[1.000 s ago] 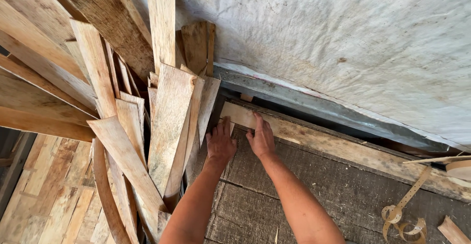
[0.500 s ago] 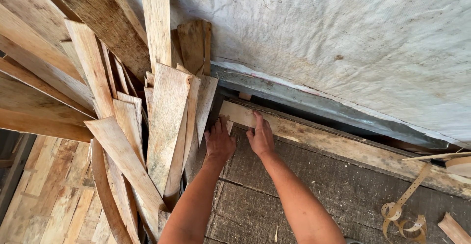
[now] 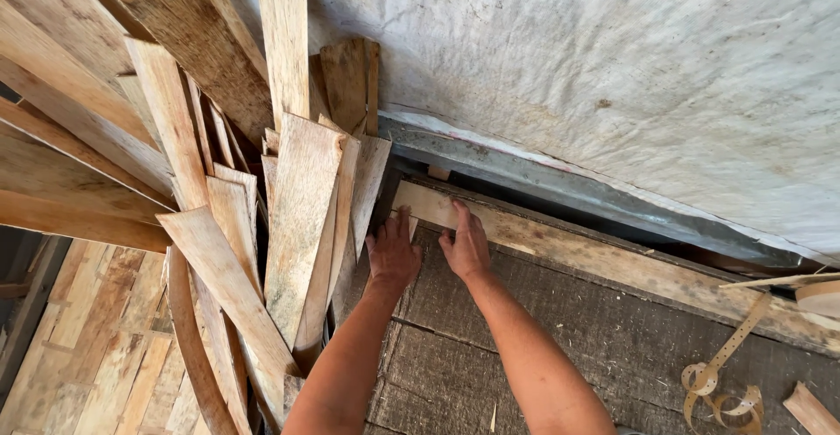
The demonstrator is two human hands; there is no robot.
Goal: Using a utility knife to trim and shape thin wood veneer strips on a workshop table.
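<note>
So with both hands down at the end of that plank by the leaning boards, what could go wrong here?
1. The leaning boards stand loose just beside the left hand; a nudge might tip them onto it.
2. The plank looks rough and weathered, so the right hand, bare on its end, may pick up splinters.
3. The plank's end sits by a dark gap below the wall; fingers could get pinched there.

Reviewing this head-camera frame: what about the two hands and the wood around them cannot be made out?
- Head view: what lies under the left hand and right hand is hidden by the hands themselves.
- The long plank runs under a pale round thing at the right edge; its end is hidden.
- The lower ends of the leaning boards overlap and hide one another.
- The perforated strap shows too small to tell its material.
</note>
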